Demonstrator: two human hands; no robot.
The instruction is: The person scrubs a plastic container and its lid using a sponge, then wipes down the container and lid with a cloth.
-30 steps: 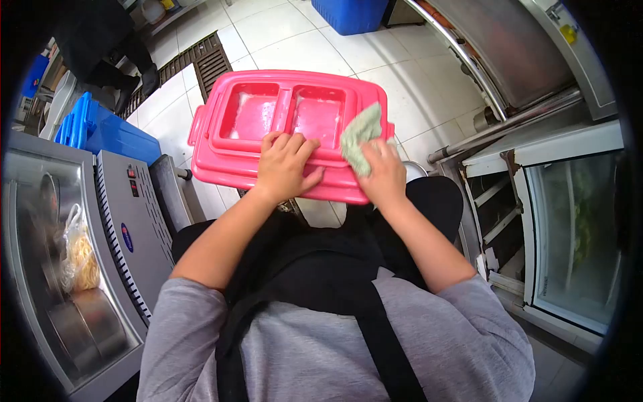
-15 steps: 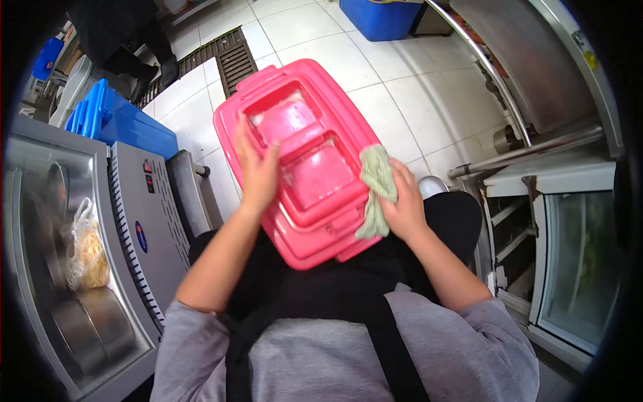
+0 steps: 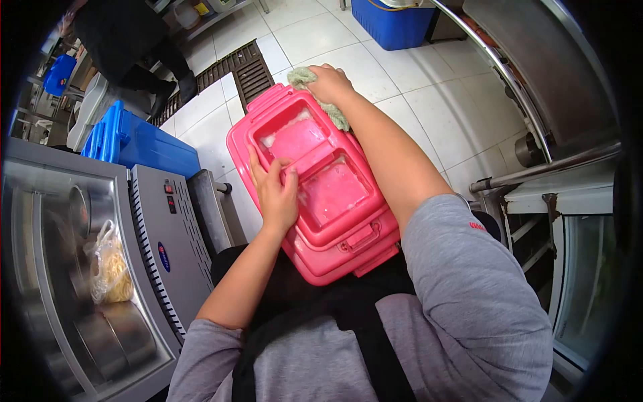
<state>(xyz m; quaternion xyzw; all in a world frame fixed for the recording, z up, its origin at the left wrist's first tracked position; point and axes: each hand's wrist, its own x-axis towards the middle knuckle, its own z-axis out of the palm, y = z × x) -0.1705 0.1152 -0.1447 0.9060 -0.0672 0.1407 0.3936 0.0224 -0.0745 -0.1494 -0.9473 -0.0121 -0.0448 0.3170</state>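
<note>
A pink lidded container (image 3: 318, 160) with two recessed wells in its top lies tilted at an angle over my lap. Whitish wet patches show inside the wells. My left hand (image 3: 276, 194) rests on the lid's left side, fingers spread across the rim and the divider between the wells. At the container's far right edge, my right hand (image 3: 328, 87) is closed on a light green cloth (image 3: 338, 116), which drapes along that edge. Part of the cloth is hidden under the hand.
Left are a glass-fronted cabinet (image 3: 151, 348) and a blue bin (image 3: 157, 144). A person in dark clothes (image 3: 120, 37) stands at the upper left. A blue tub (image 3: 392, 25) sits ahead; a metal rail (image 3: 546, 167) and a glass-doored fridge (image 3: 586, 281) are right.
The container first turned from lying crosswise to a slant. My right hand has carried the cloth from the near right side to the far edge. My left hand has settled on the lid.
</note>
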